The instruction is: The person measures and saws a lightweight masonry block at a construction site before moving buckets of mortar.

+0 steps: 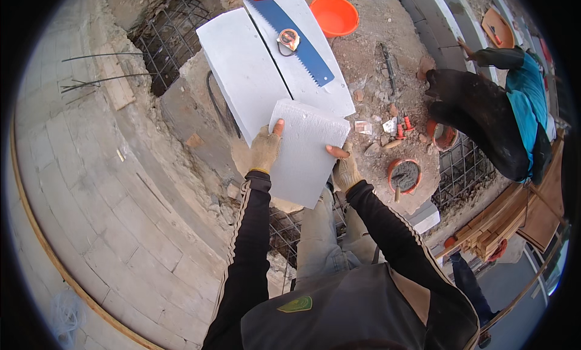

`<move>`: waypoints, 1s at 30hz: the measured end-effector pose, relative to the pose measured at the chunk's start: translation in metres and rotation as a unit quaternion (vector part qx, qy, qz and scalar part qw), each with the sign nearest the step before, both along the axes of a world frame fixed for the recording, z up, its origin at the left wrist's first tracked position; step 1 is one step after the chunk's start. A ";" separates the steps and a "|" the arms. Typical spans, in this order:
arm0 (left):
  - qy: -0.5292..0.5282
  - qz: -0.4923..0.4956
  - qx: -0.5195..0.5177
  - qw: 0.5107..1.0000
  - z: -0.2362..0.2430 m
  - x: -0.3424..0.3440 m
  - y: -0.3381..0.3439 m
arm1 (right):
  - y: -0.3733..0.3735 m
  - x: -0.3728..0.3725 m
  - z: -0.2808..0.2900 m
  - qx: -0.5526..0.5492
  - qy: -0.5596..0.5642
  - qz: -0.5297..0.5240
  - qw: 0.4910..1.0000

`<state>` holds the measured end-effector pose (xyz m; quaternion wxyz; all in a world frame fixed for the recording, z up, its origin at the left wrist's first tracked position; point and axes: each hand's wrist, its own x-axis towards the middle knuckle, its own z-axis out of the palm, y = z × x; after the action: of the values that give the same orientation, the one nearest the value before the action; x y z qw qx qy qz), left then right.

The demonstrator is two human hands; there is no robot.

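Observation:
Between my hands I hold a light grey concrete block (307, 153), its upper edge overlapping the blocks beyond it. My left hand (265, 147), in a fingertip-less work glove, grips its left side with the thumb on the face. On the right side, my gloved right hand (345, 167) clasps it the same way, thumb on top; the fingers underneath are hidden. Just past it lie two larger pale blocks (233, 65), a narrow dark gap between them. A blue-bladed hand saw (315, 62) with an orange handle rests across them, and a tape measure (289, 40) sits on the blade.
An orange basin (334, 16) stands beyond the blocks. To the right are a bucket of grey mortar (404, 175) with a trowel, and red-handled tools (403, 127). A co-worker (502, 105) bends at the far right. Rebar mesh (172, 38) shows in pits; planks (493, 226) lie at right.

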<state>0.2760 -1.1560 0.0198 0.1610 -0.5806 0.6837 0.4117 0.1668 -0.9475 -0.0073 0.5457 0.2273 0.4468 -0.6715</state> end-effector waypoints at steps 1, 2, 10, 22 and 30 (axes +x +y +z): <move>-0.053 -0.065 -0.022 0.996 -0.011 -0.010 -0.019 | -0.010 0.008 -0.019 -0.004 -0.014 -0.017 1.000; -0.061 -0.093 -0.016 0.994 -0.022 -0.016 -0.038 | -0.021 0.015 -0.038 -0.009 -0.028 -0.035 0.999; -0.086 -0.195 -0.089 0.973 -0.065 -0.024 -0.139 | -0.123 0.046 -0.076 0.009 -0.127 -0.095 0.987; 0.050 -0.162 -0.227 0.959 -0.072 -0.099 -0.141 | -0.078 0.042 -0.069 0.054 -0.073 0.087 0.992; 0.049 -0.263 -0.318 0.910 -0.165 -0.217 -0.147 | 0.092 0.034 -0.073 0.193 0.143 0.222 0.945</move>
<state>0.0588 -1.3025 -0.1453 0.0364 -0.3798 0.9132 0.1430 0.2004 -0.8557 -0.0807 0.5572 0.1242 0.6802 -0.4597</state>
